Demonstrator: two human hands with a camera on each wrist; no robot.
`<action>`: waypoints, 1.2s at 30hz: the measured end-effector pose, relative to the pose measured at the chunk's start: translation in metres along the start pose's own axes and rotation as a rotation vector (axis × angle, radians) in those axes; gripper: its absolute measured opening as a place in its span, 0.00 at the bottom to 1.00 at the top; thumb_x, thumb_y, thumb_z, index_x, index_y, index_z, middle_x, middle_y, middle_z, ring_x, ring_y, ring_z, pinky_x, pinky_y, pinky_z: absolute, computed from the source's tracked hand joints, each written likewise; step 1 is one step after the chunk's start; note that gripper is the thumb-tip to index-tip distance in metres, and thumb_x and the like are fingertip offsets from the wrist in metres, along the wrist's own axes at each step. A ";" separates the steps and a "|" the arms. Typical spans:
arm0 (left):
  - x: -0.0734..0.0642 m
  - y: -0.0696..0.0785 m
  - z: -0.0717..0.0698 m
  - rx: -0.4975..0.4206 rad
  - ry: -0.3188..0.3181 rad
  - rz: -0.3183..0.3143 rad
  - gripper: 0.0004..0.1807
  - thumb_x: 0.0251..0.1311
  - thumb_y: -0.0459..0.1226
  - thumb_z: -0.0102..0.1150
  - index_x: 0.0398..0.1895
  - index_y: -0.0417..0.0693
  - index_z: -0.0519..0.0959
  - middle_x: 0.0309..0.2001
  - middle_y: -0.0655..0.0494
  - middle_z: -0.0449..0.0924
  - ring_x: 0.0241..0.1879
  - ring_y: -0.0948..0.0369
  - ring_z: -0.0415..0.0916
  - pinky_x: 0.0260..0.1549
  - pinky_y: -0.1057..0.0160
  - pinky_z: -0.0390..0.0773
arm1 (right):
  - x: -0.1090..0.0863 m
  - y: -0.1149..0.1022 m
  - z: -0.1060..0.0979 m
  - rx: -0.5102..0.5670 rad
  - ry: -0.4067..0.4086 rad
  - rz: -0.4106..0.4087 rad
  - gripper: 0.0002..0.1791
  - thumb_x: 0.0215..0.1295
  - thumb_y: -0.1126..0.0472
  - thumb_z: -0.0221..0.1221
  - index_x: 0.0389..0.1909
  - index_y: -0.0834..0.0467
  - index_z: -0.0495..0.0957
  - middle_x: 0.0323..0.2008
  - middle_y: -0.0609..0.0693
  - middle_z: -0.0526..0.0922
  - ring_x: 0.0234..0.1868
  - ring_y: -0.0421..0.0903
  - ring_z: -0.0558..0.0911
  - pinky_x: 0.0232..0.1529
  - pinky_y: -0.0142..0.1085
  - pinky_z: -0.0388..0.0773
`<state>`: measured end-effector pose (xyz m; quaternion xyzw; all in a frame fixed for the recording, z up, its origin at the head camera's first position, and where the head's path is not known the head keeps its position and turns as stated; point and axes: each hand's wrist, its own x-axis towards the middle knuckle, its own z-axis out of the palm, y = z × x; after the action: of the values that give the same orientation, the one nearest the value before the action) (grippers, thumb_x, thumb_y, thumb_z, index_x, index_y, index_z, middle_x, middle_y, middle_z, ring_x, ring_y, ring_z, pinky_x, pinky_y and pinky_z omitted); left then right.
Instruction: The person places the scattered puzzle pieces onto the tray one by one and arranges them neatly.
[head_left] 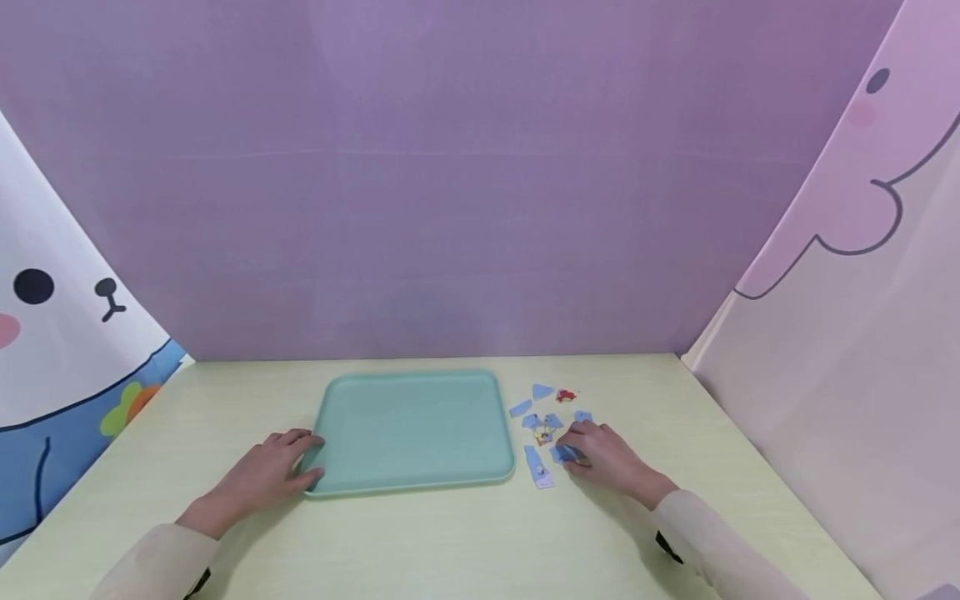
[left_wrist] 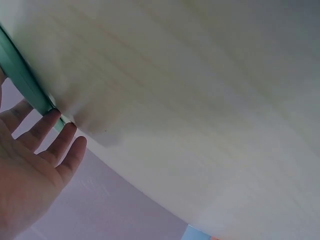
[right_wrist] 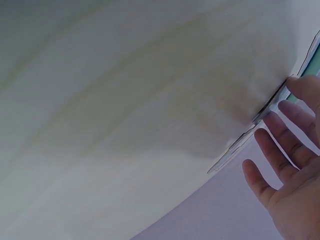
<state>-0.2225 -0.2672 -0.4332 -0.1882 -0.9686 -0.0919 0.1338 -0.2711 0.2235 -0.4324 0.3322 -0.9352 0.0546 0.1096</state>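
A pale green rectangular tray (head_left: 411, 433) lies flat on the table, between my two hands. My left hand (head_left: 264, 475) rests at its left side, fingertips and thumb spread over the rim. In the left wrist view, the fingers (left_wrist: 50, 142) reach the tray's green edge (left_wrist: 22, 75) fairly straight. To the right of the tray, my right hand (head_left: 611, 460) pinches a blue puzzle piece (head_left: 558, 454) between thumb and fingers, low at the tabletop. The right wrist view shows the thumb (right_wrist: 302, 90) at the thin edge of the piece (right_wrist: 265, 111), the other fingers spread.
Several flat puzzle pieces lie loose around the right hand, among them a long blue one (head_left: 537, 467), a red one (head_left: 566, 396) and a blue one (head_left: 542, 391) farther back. The light wooden table (head_left: 450, 542) ends at a purple cloth wall (head_left: 480, 208); printed cloths hang on both sides.
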 end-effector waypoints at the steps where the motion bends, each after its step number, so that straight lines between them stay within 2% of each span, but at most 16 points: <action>1: 0.000 -0.001 0.000 0.001 0.001 0.001 0.23 0.50 0.47 0.64 0.46 0.44 0.77 0.48 0.43 0.76 0.44 0.42 0.74 0.36 0.43 0.74 | 0.000 0.000 0.000 0.001 -0.003 0.004 0.15 0.50 0.57 0.66 0.40 0.55 0.81 0.39 0.48 0.80 0.41 0.46 0.77 0.38 0.42 0.74; 10: 0.000 -0.004 0.004 0.003 -0.004 -0.007 0.23 0.49 0.48 0.63 0.46 0.45 0.77 0.48 0.43 0.76 0.44 0.43 0.74 0.35 0.43 0.74 | 0.002 0.001 0.000 0.002 0.019 0.001 0.15 0.49 0.57 0.66 0.39 0.55 0.81 0.38 0.48 0.79 0.41 0.45 0.74 0.35 0.38 0.73; 21: -0.001 -0.003 0.003 0.006 -0.002 -0.006 0.23 0.50 0.48 0.63 0.47 0.45 0.77 0.49 0.44 0.76 0.44 0.43 0.74 0.36 0.44 0.74 | 0.011 0.001 -0.004 -0.015 0.073 -0.044 0.14 0.48 0.57 0.67 0.37 0.55 0.81 0.36 0.47 0.79 0.38 0.43 0.73 0.33 0.33 0.72; 29: -0.001 -0.005 0.004 0.024 0.002 0.002 0.23 0.50 0.48 0.63 0.47 0.45 0.77 0.48 0.44 0.76 0.43 0.44 0.74 0.35 0.46 0.75 | 0.024 -0.005 -0.008 0.001 0.092 -0.083 0.13 0.48 0.58 0.67 0.37 0.55 0.81 0.37 0.48 0.79 0.40 0.44 0.75 0.35 0.37 0.73; 36: -0.001 -0.006 0.005 0.032 0.017 0.020 0.23 0.50 0.49 0.62 0.47 0.45 0.77 0.48 0.44 0.76 0.42 0.45 0.75 0.34 0.46 0.75 | 0.042 -0.017 -0.008 0.048 0.120 -0.129 0.13 0.48 0.60 0.66 0.37 0.56 0.81 0.35 0.47 0.80 0.38 0.43 0.75 0.36 0.37 0.73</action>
<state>-0.2250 -0.2717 -0.4392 -0.1947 -0.9669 -0.0768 0.1459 -0.2907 0.1860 -0.4138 0.3903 -0.9021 0.0894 0.1607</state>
